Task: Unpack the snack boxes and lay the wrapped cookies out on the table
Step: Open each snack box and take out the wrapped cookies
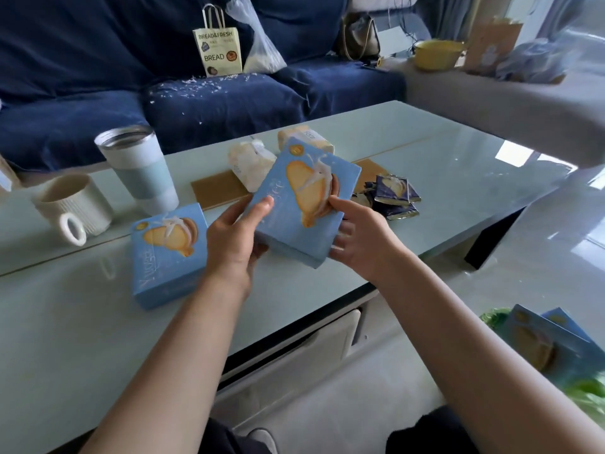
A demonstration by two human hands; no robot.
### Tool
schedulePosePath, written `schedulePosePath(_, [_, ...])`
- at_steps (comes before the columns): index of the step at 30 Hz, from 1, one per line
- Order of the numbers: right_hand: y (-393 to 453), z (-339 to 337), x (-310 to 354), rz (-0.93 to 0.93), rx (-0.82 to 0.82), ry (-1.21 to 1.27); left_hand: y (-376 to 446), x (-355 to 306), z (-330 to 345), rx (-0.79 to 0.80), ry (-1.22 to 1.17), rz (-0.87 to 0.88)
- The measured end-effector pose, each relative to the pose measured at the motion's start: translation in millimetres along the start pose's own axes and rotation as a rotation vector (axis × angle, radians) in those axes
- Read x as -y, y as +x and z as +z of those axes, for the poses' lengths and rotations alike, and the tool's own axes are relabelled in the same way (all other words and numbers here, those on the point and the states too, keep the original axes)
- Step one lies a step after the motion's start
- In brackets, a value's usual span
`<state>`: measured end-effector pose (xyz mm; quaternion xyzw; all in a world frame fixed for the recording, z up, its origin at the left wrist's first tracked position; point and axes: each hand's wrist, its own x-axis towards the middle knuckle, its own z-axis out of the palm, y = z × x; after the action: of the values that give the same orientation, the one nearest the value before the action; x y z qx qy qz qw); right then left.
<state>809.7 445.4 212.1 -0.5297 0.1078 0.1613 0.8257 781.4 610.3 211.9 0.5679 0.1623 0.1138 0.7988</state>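
Observation:
I hold a light blue snack box (294, 224) with a cookie picture tilted above the glass table (442, 191). My left hand (234, 239) grips its left edge, thumb on the front face. My right hand (357, 235) holds its right side, thumb on the front and fingers under the box. A second identical box (167, 253) lies flat on the table to the left. A small pile of dark blue wrapped cookies (391, 196) lies on the table to the right of the held box. More blue boxes (543, 339) rest low at the right.
A white ribbed mug (73, 208) and a pale blue tumbler (140, 168) stand at the table's left. Two pale wrapped packs (250, 165) lie behind the held box. A paper bread bag (219, 49) stands on the navy sofa. A yellow pot (437, 54) sits far right.

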Motion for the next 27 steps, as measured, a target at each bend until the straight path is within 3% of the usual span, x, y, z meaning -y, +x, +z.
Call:
schedulePosePath(3, [0.2, -10.5, 7.1, -0.030, -0.013, 0.111, 7.5, -1.1, 15.3, 0.025, -0.214, -0.050])
schedulePosePath(6, [-0.2, -17.7, 11.2, -0.052, -0.033, 0.206, 2.5, 6.7, 34.2, 0.144, -0.271, -0.068])
schedulePosePath(17, [-20.2, -54.8, 11.1, -0.160, -0.113, 0.160, -1.8, 17.7, 37.4, 0.328, 0.008, -0.012])
schedulePosePath(23, [-22.2, -62.8, 16.1, -0.182, -0.083, -0.115, -1.0, 10.7, 27.9, 0.284, 0.036, -0.082])
schedulePosePath(27, [-22.7, -57.5, 8.2, -0.094, -0.064, -0.092, -2.1, 8.6, 28.9, 0.225, -0.078, -0.130])
